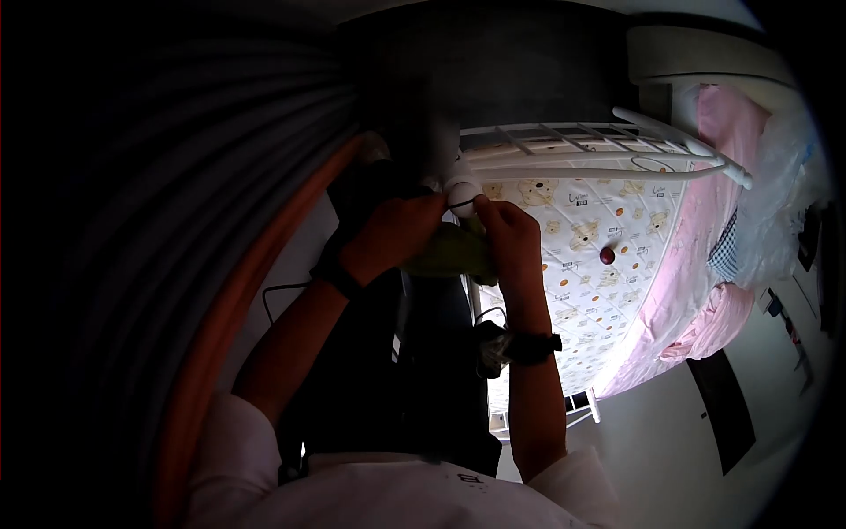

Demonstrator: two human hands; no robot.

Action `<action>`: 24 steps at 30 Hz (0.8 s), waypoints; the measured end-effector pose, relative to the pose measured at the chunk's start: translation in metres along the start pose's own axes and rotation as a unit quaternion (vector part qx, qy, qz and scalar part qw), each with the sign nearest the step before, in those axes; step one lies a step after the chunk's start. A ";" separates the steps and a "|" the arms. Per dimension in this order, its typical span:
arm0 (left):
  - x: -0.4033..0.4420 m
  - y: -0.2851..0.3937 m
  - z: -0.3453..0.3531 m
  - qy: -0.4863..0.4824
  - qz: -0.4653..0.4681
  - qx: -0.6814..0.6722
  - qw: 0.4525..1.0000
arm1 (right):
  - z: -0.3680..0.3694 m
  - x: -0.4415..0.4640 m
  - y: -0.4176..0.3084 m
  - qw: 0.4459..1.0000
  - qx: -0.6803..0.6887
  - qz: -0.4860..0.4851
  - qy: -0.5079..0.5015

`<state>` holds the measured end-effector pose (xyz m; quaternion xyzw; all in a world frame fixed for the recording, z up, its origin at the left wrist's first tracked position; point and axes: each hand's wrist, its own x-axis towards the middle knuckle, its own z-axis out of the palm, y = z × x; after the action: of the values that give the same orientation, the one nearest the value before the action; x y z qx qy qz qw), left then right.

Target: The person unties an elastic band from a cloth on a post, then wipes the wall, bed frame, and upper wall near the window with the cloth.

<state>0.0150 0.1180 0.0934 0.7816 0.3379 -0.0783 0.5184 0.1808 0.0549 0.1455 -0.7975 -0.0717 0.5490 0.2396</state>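
Both hands are raised in front of me, close together, beside a white rounded object [462, 196] at the end of the bed rail. My left hand [398, 231] is closed, its fingertips pinching one end of a short dark cord [462, 204]. The other end of the cord is pinched by my right hand [511, 231]. A green cloth-like item [451, 253] hangs just below and between the hands; shadow hides how it joins the cord. Dark bands circle both wrists.
On the right is a white metal bed frame [599, 175] with a bear-print mattress [582, 291], a dark red round object [607, 256] on it, pink bedding [718, 322] and clear plastic [775, 203]. A dark curtain with an orange edge [220, 335] hangs left.
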 end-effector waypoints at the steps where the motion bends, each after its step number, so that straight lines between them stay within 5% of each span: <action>1: -0.001 0.003 0.003 0.010 -0.019 -0.004 1.000 | 0.001 -0.001 0.003 1.000 -0.004 0.004 -0.001; 14: -0.007 0.007 0.024 0.142 -0.070 -0.118 0.980 | 0.007 0.003 0.019 0.995 0.103 -0.005 0.009; 24: -0.006 0.002 0.027 0.112 -0.088 -0.118 0.983 | 0.007 0.006 0.020 0.998 0.043 -0.048 0.026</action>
<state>0.0181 0.0917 0.0855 0.6860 0.4682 0.0053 0.5569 0.1733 0.0417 0.1294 -0.7963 -0.0797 0.5184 0.3014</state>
